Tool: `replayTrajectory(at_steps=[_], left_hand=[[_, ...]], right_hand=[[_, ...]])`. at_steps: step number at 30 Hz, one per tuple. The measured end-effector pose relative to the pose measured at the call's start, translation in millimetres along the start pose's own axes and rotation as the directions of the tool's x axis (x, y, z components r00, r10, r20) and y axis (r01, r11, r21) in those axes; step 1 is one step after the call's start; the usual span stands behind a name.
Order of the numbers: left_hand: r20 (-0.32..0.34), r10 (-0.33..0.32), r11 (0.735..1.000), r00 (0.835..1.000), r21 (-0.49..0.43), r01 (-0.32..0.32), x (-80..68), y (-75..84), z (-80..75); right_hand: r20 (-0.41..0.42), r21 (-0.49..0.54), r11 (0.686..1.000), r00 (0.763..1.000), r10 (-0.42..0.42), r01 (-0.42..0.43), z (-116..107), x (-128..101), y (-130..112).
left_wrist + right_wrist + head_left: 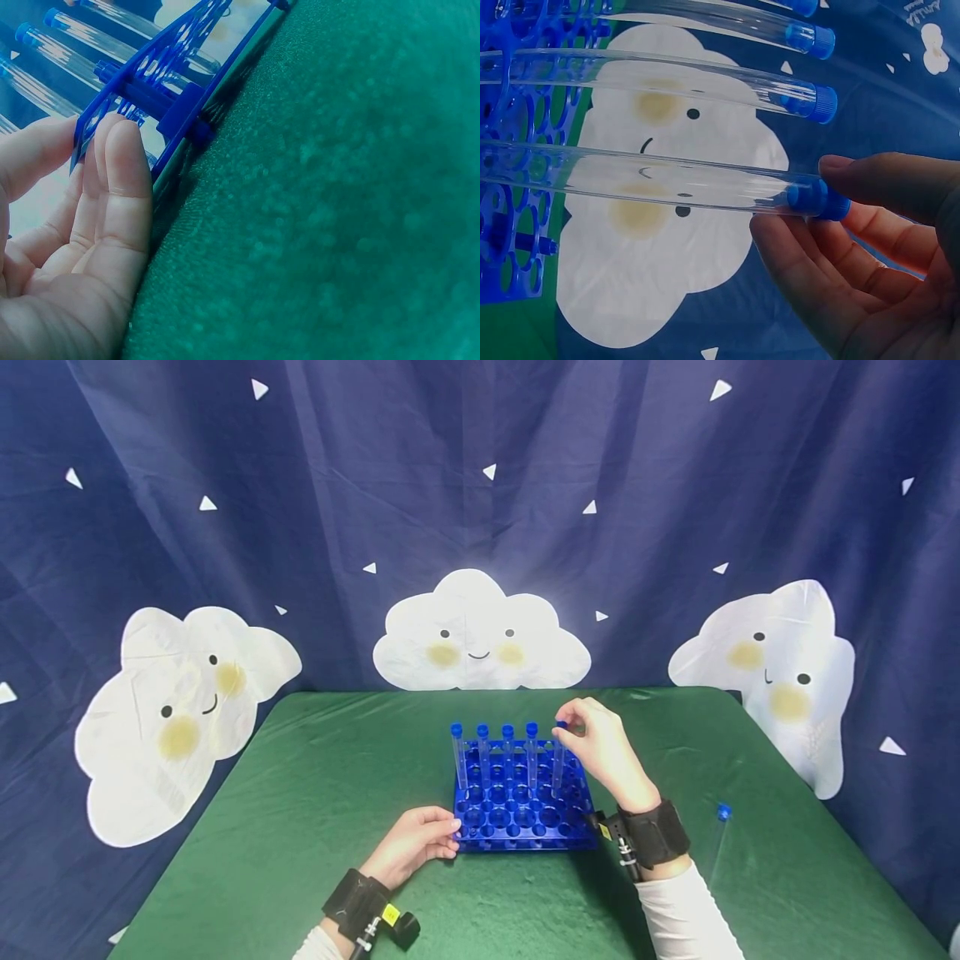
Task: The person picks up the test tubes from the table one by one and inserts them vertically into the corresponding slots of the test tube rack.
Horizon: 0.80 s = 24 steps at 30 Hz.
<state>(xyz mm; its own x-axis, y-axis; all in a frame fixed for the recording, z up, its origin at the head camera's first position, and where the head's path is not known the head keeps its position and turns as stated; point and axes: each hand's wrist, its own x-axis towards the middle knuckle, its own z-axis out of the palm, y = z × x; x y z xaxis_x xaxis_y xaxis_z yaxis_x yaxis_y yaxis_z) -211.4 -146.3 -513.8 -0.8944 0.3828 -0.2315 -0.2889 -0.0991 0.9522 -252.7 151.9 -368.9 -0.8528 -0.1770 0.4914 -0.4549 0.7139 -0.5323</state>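
Observation:
A blue plastic test tube rack (523, 842) stands on the table, with several clear blue-capped test tubes (483, 764) upright in a row toward its back. My left hand (415, 845) holds the rack's front left corner; in the left wrist view, thumb and fingers pinch the edge of its upper plate. At the row's right end, my right hand (604, 750) has thumb and fingers around the capped top of a test tube (690, 180). That tube's lower part sits in a rack hole. Part of its cap is hidden by the fingers in the head view.
Another blue-capped test tube (722, 831) lies on the green-covered table (300, 827), right of my right wrist. Behind the table hangs a dark blue curtain (480, 510) with printed clouds. Several rack holes in front of the tube row hold nothing.

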Motion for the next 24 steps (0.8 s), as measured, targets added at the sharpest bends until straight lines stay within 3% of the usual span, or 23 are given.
replayTrajectory(at_steps=[24], left_hand=[[-0.009,-0.007,1.0,1.0,-0.002,0.007,0.8,-0.8,-0.6]], right_hand=[[0.036,-0.014,1.0,0.999,0.008,-0.007,-0.5,0.2,2.0]])
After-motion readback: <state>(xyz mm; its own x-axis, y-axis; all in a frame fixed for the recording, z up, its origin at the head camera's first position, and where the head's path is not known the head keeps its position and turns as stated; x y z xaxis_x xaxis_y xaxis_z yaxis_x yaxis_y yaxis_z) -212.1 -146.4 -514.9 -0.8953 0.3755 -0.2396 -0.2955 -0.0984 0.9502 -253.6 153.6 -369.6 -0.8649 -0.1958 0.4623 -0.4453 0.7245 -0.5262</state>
